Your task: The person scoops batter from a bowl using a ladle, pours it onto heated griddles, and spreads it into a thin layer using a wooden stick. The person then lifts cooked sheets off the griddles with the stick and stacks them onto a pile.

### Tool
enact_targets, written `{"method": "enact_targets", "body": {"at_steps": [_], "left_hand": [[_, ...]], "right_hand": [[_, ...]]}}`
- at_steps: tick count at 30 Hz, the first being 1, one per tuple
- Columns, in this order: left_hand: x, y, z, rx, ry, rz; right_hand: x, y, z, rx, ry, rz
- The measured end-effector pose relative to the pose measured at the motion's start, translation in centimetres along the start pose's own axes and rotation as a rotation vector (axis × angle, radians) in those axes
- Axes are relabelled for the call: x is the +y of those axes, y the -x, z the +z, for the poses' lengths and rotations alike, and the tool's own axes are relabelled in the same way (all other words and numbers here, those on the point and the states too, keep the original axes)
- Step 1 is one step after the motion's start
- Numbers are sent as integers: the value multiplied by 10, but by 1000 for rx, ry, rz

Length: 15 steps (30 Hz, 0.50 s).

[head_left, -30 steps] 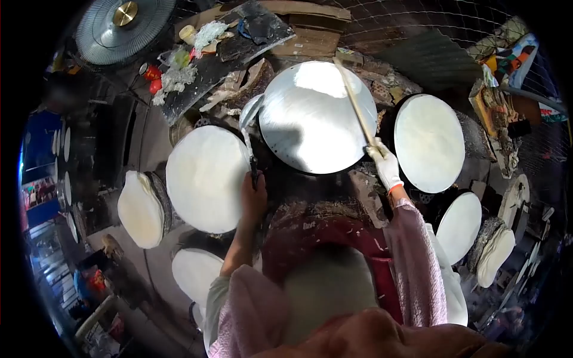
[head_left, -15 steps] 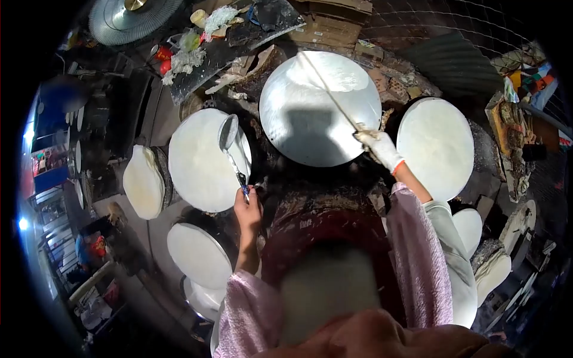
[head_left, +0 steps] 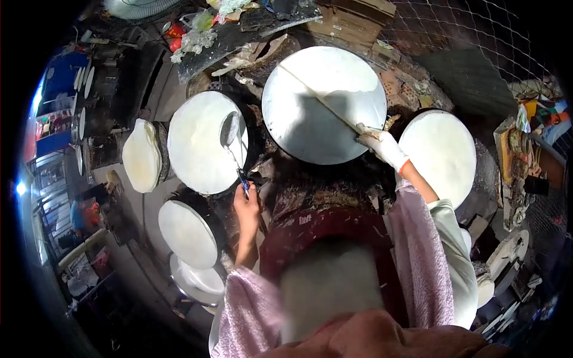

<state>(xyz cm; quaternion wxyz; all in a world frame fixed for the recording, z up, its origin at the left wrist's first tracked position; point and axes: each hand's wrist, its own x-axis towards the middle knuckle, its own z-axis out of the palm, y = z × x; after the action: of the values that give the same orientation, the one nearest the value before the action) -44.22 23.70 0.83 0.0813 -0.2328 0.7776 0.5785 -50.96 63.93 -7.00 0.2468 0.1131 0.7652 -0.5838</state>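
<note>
My bare left hand (head_left: 246, 206) is closed round the handle of a ladle (head_left: 230, 128). Its metal bowl is over the right side of the left round griddle (head_left: 200, 143), which bears a pale thin sheet. In my gloved right hand (head_left: 387, 150) is a long thin stick (head_left: 319, 96), reaching up and left across the middle round griddle (head_left: 298, 134). White batter (head_left: 343, 68) coats that griddle's upper part; bare metal and a dark shadow show lower down. Beside my right hand is the right round griddle (head_left: 439, 158), also covered with a pale sheet.
A stack of pale sheets (head_left: 142, 156) lies at the far left. Below it are a round white disc (head_left: 188, 234) and a metal basin (head_left: 200, 280). Cardboard (head_left: 343, 27), bricks (head_left: 400, 89) and wire mesh (head_left: 459, 30) are at the back. A maroon apron (head_left: 325, 227) covers my front.
Batter covers more of the middle griddle's upper part. The stick's far end has moved left over it, my right hand still gripping it. The ladle stays over the left griddle; the view has shifted slightly.
</note>
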Motion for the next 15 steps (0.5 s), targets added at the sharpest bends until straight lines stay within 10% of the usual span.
{"method": "enact_targets", "body": {"at_steps": [4,12,15], "left_hand": [[3,7,1,21,-23,2],[2,12,9,53,-31,-32],[-1,8,7,60,-180,41]], "right_hand": [[15,-18,-48,270,-123,-130],[-19,-12,-34,-147,-10,167],[-22,-21,-67,-93,71,-98]]}}
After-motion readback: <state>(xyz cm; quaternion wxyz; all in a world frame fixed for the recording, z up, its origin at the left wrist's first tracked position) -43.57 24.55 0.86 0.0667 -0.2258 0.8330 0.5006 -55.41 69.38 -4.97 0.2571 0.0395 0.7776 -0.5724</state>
